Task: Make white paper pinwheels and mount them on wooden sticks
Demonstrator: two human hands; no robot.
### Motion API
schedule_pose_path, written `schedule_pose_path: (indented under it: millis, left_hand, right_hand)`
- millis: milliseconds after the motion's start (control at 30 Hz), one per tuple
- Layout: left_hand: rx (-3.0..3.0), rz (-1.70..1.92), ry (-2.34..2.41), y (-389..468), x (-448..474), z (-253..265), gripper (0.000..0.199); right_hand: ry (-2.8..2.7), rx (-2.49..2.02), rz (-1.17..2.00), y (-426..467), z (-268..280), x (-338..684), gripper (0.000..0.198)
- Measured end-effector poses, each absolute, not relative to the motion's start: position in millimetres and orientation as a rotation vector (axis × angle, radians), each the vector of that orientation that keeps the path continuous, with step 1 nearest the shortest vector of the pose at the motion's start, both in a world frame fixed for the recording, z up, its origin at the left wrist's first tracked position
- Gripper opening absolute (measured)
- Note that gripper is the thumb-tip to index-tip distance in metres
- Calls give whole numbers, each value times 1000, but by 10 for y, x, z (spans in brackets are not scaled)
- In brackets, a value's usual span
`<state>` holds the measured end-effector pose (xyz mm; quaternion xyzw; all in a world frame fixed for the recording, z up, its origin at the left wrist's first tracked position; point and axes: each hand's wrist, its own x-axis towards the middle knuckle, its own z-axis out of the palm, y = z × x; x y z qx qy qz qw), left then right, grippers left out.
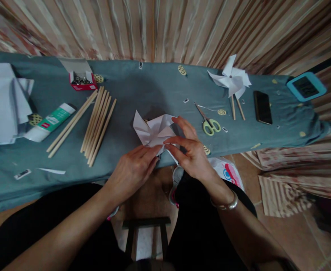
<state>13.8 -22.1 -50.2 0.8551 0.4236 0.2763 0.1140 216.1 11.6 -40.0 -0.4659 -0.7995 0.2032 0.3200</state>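
Folded paper [165,132] is at the near edge of the counter [159,86], its front side pinched by the left hand [134,165] and the right hand [192,155]. Open room stretches beyond the paper to the counter's far edge; wooden sticks [97,122] lie apart to its left, scissors [206,121] closer on its right.
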Motion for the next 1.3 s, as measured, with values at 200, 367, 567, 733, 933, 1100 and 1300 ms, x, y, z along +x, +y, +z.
schedule_pose_path:
  millis: [200,367,567,733,933,1100,1300]
  left_hand:
    - [2580,789,1165,-228,74,-486,28]
    - [2578,770,1183,-228,62,-509,23]
    - [2523,784,1199,-220,85,-551,23]
    - [2495,806,1213,-213,82,-564,22]
    - [2442,835,1204,-199,86,-560,23]
    - [2405,833,1221,-189,96,-538,22]
    - [2391,823,1248,-175,94,-516,22]
  right_hand:
    - [-2089,-1286,421,172,-438,2038,12]
    - [-2102,-1309,361,204,-506,1976,9]
    - [-2118,-1340,323,215,-548,1971,8]
    - [-2092,-1349,355,216,-537,1986,11]
    - [-2063,-1339,380,205,-529,1998,13]
    - [-2063,-1363,387,193,-526,1995,19]
    - [-2096,-1366,348,190,-525,1992,23]
